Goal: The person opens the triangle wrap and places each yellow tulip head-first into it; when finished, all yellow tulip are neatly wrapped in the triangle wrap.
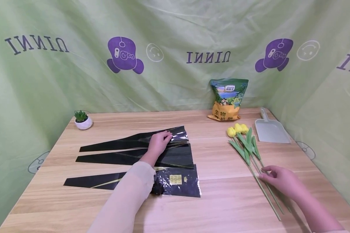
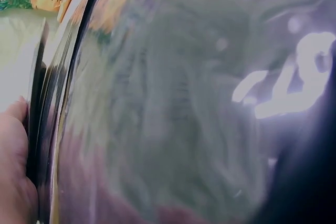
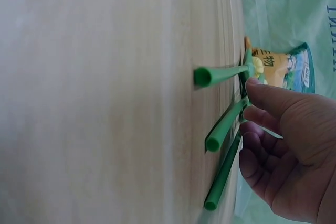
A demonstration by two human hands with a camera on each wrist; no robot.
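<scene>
Pale sleeve (image 1: 123,197) across the lower centre, my left hand (image 1: 158,143) rests on the uppermost of three black wrappers (image 1: 178,156) mid-frame; whether it pinches, I cannot tell. Lower right, my right hand (image 1: 281,182), thumb and forefinger parted, is at the stems (image 1: 265,194) of three yellow tulips (image 1: 238,128); toward upper right sit a bag (image 1: 228,102) and dustpan (image 1: 272,132).

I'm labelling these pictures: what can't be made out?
Head: middle of the nearest black wrapper, hidden by the left sleeve.
Left wrist: part of the left grip, cut off by the left edge.
Right wrist: part of the printed bag, behind the right grip.
</scene>
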